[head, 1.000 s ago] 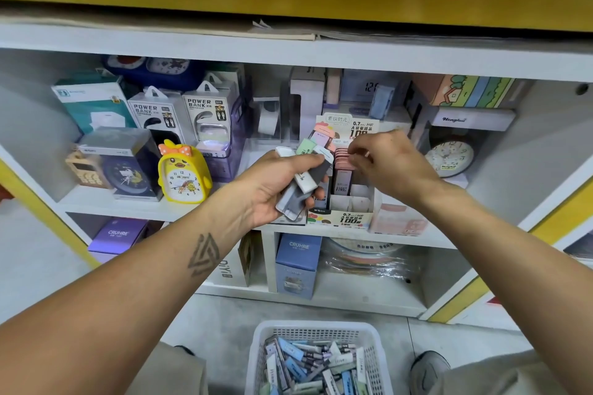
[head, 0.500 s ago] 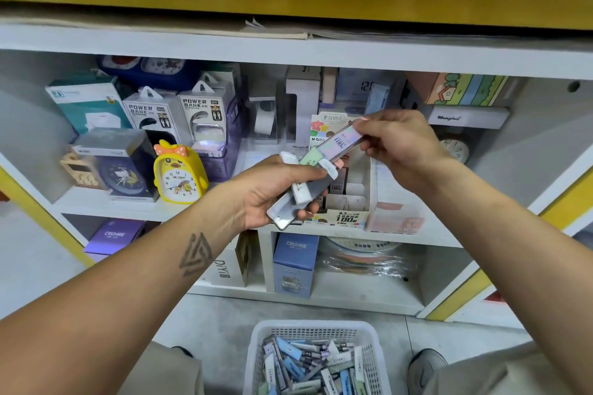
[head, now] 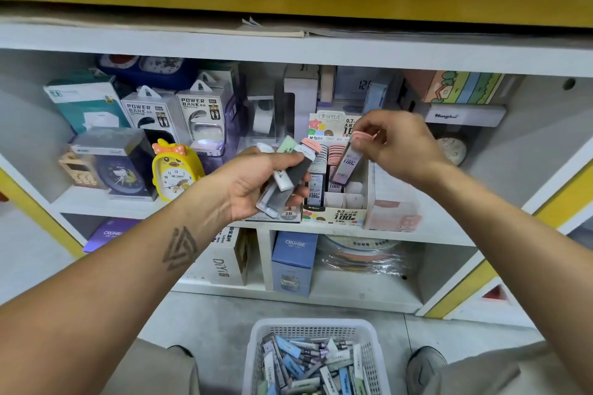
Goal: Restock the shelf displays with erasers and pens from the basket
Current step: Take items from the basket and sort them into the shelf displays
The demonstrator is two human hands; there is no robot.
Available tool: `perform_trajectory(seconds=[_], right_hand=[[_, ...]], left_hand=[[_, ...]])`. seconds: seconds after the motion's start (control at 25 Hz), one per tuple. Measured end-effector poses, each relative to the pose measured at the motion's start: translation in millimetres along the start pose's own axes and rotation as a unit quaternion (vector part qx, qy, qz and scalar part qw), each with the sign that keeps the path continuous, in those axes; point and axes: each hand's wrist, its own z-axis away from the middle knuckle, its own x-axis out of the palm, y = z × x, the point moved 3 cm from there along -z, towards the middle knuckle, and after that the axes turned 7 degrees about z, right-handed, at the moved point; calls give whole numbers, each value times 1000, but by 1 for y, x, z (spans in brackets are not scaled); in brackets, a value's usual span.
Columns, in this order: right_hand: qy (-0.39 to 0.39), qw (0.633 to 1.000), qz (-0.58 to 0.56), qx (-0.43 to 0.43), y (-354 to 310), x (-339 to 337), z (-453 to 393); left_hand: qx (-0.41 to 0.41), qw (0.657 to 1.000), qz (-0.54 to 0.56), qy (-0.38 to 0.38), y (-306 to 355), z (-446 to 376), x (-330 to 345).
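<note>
While our left hand [head: 256, 179] grips a fanned bunch of slim packs [head: 288, 170] just left of the display box [head: 337, 215], our right hand [head: 398, 144] pinches one pack [head: 345, 165] by its pink cap, tilted over the box's rear slots. Front slots w/o packs. Basket [head: 256, 349] of more packs sits well below the box, on the floor.

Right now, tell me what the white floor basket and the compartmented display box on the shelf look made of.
White lattice basket: moulded plastic, matte, judging by its slotted walls and rounded rim. Printed compartmented display box: thin cardboard, slightly glossy, judging by its folded white dividers and printed front panel; a coating cannot be confirmed.
</note>
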Motion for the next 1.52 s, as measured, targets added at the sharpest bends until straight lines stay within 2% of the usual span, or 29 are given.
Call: perform_trajectory(seconds=[0.16, 0.48, 0.56, 0.6, 0.64, 0.68, 0.76, 0.88, 1.08, 1.2, 1.36, 1.44, 1.52], right_hand=[[-11, 988, 105, -111, -13, 16, 8], [-28, 981, 161, -108, -15, 28, 7], [-16, 1000, 5, -13, -17, 24, 3], [-32, 991, -122, 51, -17, 23, 2], [-66, 964, -235, 106, -19, 23, 2], [-103, 938, -302, 136, -21, 25, 4], [-144, 913, -346, 162, -25, 28, 7], [-118, 905, -369, 175, -24, 23, 4], [30, 942, -276, 186, -6, 2, -4], [78, 960, -225, 149, 2, -7, -6], [31, 997, -60, 45, 0, -4, -1], [0, 1000, 10, -2, -6, 4, 5], [-36, 998, 34, -36, -11, 12, 8]], left_hand=[[-2, 1000, -5, -1, -2, 1, 6], [-8, 999, 8, -31, -4, 2, 11], [-11, 999, 6, -45, -5, 3, 13], [-12, 999, 2, -51, -5, 3, 14], [-11, 998, -2, -54, -5, 3, 15], [-10, 998, -7, -56, -5, 4, 16], [-9, 998, -11, -56, -6, 4, 17], [-15, 998, -2, -68, -6, 5, 19], [-39, 998, -11, -56, -4, 5, 13], [-39, 999, -4, -14, 1, 4, 6], [-6, 1000, 5, 18, 4, 3, 2], [-3, 1000, 12, 15, 4, 4, 4], [0, 1000, 18, 9, 3, 3, 7]])
